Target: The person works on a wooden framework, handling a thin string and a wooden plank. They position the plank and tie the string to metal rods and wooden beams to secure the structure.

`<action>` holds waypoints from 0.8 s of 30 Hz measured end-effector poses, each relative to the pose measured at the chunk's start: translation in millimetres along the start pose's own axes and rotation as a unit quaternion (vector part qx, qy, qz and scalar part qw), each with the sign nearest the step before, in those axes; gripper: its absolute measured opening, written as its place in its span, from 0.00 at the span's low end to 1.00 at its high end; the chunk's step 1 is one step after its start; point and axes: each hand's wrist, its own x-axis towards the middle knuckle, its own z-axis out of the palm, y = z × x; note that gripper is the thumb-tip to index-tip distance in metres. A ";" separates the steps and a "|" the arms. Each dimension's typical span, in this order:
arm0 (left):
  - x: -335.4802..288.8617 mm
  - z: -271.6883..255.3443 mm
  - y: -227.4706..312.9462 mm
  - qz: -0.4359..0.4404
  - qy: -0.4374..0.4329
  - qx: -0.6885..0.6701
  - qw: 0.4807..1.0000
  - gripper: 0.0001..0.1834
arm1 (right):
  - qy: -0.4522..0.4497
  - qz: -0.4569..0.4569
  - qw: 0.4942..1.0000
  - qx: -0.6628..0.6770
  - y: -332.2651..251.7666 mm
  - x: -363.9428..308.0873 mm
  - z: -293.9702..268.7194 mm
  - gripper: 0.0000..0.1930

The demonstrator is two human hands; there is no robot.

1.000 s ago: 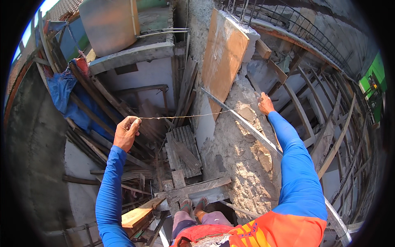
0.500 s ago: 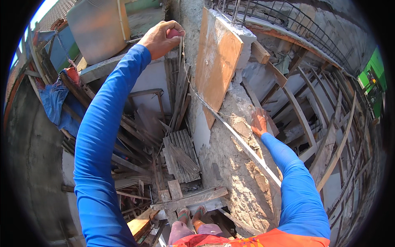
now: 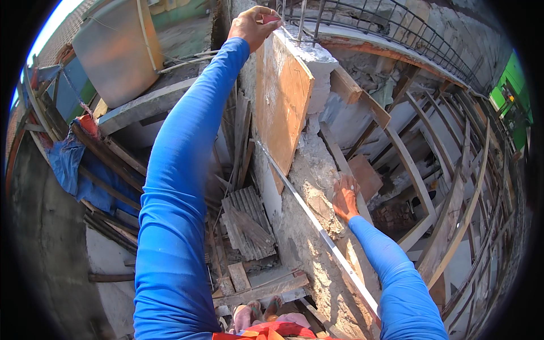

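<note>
My left hand (image 3: 256, 25) reaches up to the far end of the wall. Its fingers are closed round a small red piece (image 3: 271, 19), partly hidden, beside the upright steel bars (image 3: 302, 20). A pale cord shows by these bars. Below stands a plywood board (image 3: 283, 93) against a concrete block (image 3: 317, 62). My right hand (image 3: 345, 197) leans on the right edge of the rough wall top (image 3: 317, 187), fingers stretched out, with no held thing visible. A long pale metal strip (image 3: 320, 229) runs slantwise along the wall, left of that hand.
Right of the wall, bare wooden beams (image 3: 413, 164) span a deep drop. A steel rebar cage (image 3: 396, 28) crosses at the far right. Scrap timber and a corrugated sheet (image 3: 249, 221) lie low on the left. A large tank (image 3: 116, 51) stands at the far left. My feet (image 3: 263, 309) are by a plank (image 3: 266, 288).
My left hand has moved right and farther away, to the upright bars, with the red piece. The string that hung from it no longer shows below. My right hand has shifted slightly nearer.
</note>
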 end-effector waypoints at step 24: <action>59.4 76.1 -38.3 -0.107 -0.158 -0.299 0.935 0.24 | 0.016 0.024 0.998 0.062 0.1 9.4 -6.9 0.18</action>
